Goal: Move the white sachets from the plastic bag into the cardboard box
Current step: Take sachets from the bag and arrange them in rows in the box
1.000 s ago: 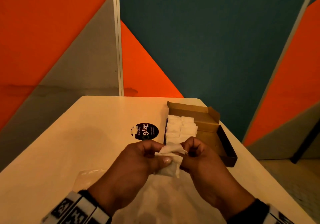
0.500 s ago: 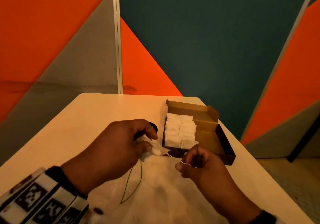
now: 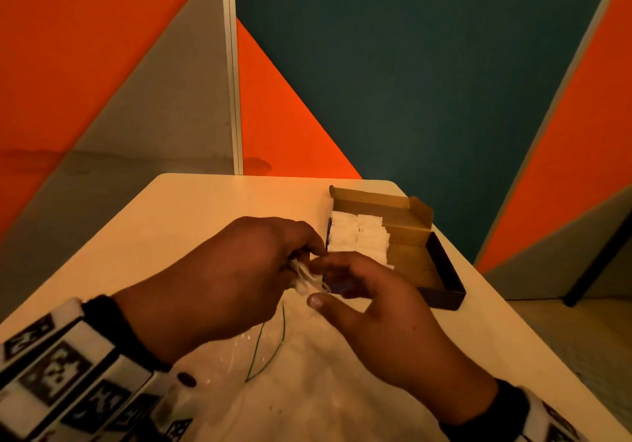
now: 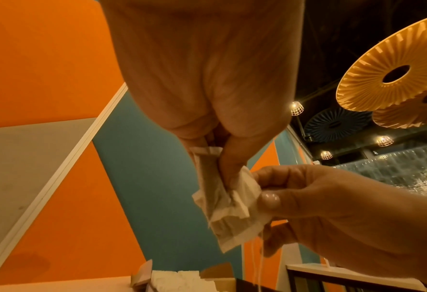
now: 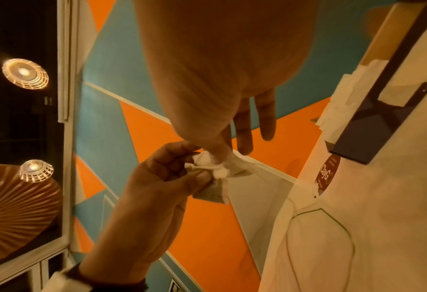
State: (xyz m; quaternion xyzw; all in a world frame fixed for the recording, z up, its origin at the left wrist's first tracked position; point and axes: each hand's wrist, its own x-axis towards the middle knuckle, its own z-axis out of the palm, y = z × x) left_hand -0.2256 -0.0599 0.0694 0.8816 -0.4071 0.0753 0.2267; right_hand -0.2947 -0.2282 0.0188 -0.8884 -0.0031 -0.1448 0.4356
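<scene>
My left hand [image 3: 306, 267] grips a small bunch of crumpled white sachets [image 3: 302, 275] above the clear plastic bag [image 3: 325, 373]. My right hand [image 3: 316, 282] meets it from the right, thumb and forefinger pinching the edge of a sachet [image 4: 252, 189] while its other fingers [image 5: 245, 128] stay straight. Thin strings [image 4: 257, 256] hang below the bunch. The open cardboard box [image 3: 413, 257] lies just behind the hands at the right, with rows of white sachets [image 3: 355, 236] filling its left side. Its right side is bare.
The pale table [image 3: 171, 236] ends close behind the box, against orange, grey and teal wall panels. A round dark sticker [image 5: 327, 175] lies on the table by the box's near corner. A thin green line [image 3: 266, 349] crosses the bag. The floor drops away at right.
Half a second ago the hands were apart with a string stretched between them. The right hand has since moved up and left to the bunch in my left hand.
</scene>
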